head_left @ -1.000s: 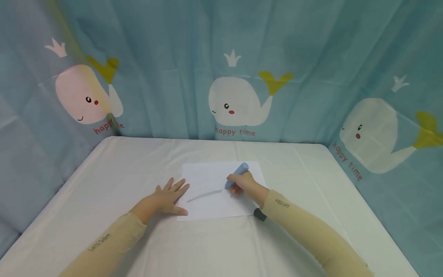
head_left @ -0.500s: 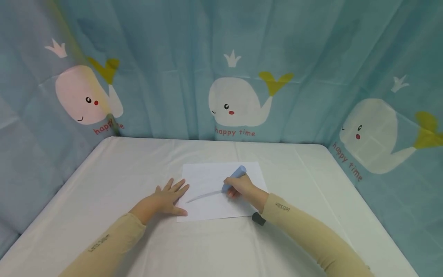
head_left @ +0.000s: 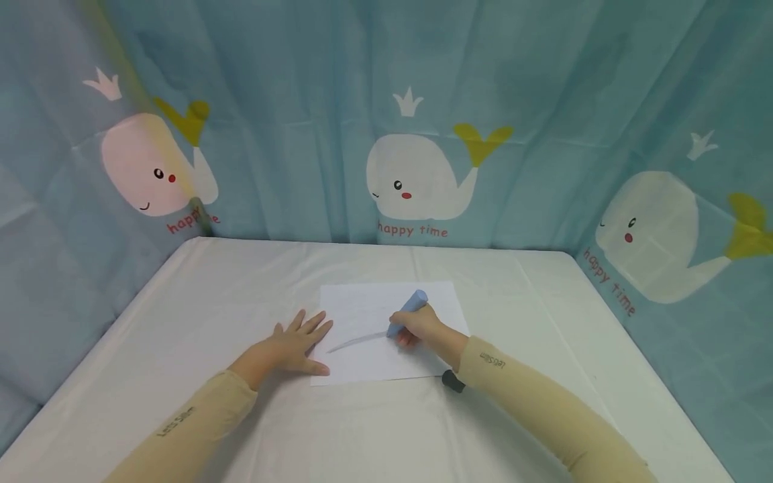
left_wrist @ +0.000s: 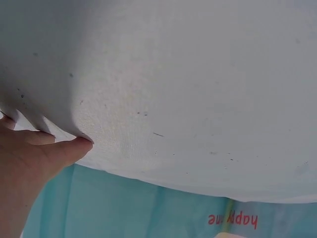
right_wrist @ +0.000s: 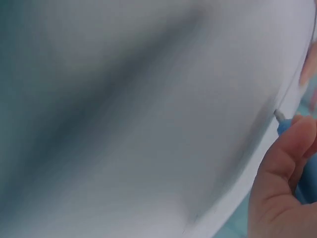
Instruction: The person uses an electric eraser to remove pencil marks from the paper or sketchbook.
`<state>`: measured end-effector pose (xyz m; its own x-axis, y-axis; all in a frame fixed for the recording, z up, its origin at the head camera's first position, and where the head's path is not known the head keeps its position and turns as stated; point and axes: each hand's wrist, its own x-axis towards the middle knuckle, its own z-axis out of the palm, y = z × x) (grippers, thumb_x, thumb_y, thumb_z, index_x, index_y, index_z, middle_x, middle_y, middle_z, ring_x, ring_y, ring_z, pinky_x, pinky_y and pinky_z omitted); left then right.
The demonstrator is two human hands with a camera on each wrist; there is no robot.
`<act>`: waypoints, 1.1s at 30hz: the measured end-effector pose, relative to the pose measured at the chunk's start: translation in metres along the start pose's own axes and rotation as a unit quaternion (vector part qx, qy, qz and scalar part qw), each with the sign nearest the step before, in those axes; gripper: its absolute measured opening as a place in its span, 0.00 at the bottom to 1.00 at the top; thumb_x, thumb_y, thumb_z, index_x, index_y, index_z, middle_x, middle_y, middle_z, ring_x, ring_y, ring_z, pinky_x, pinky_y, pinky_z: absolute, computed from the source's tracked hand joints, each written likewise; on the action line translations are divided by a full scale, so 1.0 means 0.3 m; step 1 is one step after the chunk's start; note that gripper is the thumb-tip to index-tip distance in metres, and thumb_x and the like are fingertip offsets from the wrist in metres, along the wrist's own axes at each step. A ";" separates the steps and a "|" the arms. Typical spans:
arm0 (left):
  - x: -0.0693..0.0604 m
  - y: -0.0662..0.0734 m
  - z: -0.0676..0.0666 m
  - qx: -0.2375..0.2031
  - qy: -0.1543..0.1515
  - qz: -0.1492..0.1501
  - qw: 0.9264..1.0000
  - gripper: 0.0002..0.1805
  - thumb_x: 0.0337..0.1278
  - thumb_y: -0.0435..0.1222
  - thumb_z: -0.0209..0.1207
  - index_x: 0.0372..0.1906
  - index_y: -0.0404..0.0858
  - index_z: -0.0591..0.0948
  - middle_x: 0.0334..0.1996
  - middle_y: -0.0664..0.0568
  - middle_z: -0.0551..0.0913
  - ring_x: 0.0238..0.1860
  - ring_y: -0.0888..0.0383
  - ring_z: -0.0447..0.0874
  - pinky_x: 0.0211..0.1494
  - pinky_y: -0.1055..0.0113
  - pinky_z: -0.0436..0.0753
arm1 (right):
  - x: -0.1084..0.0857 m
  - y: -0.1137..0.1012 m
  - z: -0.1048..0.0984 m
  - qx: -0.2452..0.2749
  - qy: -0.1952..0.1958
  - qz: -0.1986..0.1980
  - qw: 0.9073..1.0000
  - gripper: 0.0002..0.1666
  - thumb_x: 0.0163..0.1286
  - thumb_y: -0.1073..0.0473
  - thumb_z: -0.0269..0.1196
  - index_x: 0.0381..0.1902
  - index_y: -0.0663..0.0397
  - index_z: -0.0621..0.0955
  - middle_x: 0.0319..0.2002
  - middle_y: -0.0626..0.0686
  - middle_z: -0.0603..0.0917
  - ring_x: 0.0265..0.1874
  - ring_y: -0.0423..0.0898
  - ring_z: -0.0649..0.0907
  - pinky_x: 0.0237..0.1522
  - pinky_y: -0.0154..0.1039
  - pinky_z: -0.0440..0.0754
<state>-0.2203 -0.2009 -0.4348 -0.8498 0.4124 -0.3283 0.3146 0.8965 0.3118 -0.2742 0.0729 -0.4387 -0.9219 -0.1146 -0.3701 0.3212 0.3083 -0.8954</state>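
A sheet of white paper (head_left: 362, 305) lies on the white table, with a thin grey curved stroke (head_left: 356, 341) across its middle. My right hand (head_left: 419, 325) grips a thick blue marker (head_left: 413, 307), its tip down at the stroke's right end. In the right wrist view the thumb and fingers of that hand (right_wrist: 282, 178) pinch the blue marker (right_wrist: 309, 178), whose grey tip touches the paper. My left hand (head_left: 286, 349) rests with spread fingers on the paper's left edge; in the left wrist view this hand (left_wrist: 34, 153) shows at the left side.
A small dark cap (head_left: 452, 381) lies by the paper's lower right corner, beside the right sleeve (head_left: 531, 396). White cloth covers the table (head_left: 241, 282). Behind it and at both sides hangs a blue-green curtain (head_left: 290, 181) printed with whales.
Over the last second my right hand has shifted a little left and down with the marker. The left hand stays in place on the paper.
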 end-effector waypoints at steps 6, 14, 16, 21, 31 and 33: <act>0.003 0.002 0.005 0.002 -0.005 0.004 1.000 0.56 0.50 0.62 0.63 0.76 0.36 0.54 0.76 0.38 0.44 0.73 0.29 0.33 0.62 0.24 0.42 | 0.004 0.007 -0.005 -0.003 0.008 0.005 1.000 0.20 0.61 0.61 0.63 0.46 0.69 0.73 0.15 0.54 0.79 0.10 0.40 0.76 0.16 0.30 0.77; 0.008 -0.004 0.017 0.002 -0.005 0.001 1.000 0.56 0.49 0.63 0.63 0.76 0.37 0.54 0.77 0.39 0.44 0.73 0.29 0.33 0.62 0.24 0.42 | 0.001 0.009 -0.007 -0.004 -0.004 0.001 1.000 0.18 0.61 0.61 0.63 0.44 0.69 0.74 0.15 0.53 0.79 0.10 0.40 0.76 0.16 0.31 0.77; 0.008 -0.002 0.016 0.003 -0.004 0.002 1.000 0.56 0.49 0.63 0.63 0.76 0.37 0.54 0.76 0.39 0.44 0.73 0.29 0.34 0.62 0.24 0.43 | -0.005 0.004 -0.006 -0.006 -0.011 0.001 1.000 0.18 0.62 0.62 0.63 0.44 0.70 0.74 0.15 0.53 0.79 0.10 0.40 0.77 0.17 0.31 0.77; 0.008 0.001 0.011 -0.002 -0.005 0.006 1.000 0.56 0.50 0.62 0.63 0.76 0.36 0.54 0.76 0.38 0.44 0.73 0.28 0.33 0.62 0.23 0.42 | -0.008 0.000 -0.006 -0.008 -0.001 -0.004 1.000 0.17 0.62 0.62 0.63 0.43 0.70 0.74 0.15 0.53 0.78 0.10 0.40 0.76 0.17 0.30 0.77; 0.006 -0.004 0.009 -0.004 -0.004 0.003 1.000 0.56 0.49 0.62 0.64 0.76 0.37 0.54 0.77 0.39 0.44 0.73 0.29 0.32 0.62 0.24 0.41 | -0.003 -0.005 -0.007 0.005 -0.003 0.002 1.000 0.19 0.62 0.62 0.62 0.46 0.71 0.74 0.15 0.54 0.79 0.09 0.40 0.76 0.16 0.31 0.77; 0.007 -0.004 0.010 -0.004 -0.003 0.001 1.000 0.57 0.48 0.62 0.64 0.76 0.37 0.54 0.77 0.39 0.44 0.73 0.29 0.32 0.62 0.24 0.41 | -0.002 -0.007 -0.008 0.007 -0.002 0.000 1.000 0.18 0.62 0.62 0.62 0.45 0.70 0.75 0.15 0.54 0.79 0.09 0.40 0.76 0.16 0.31 0.77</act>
<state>-0.2212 -0.2008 -0.4386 -0.8469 0.4149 -0.3327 0.3126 0.8944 0.3198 -0.2748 0.0745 -0.4359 -0.9206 -0.1191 -0.3719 0.3246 0.2959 -0.8984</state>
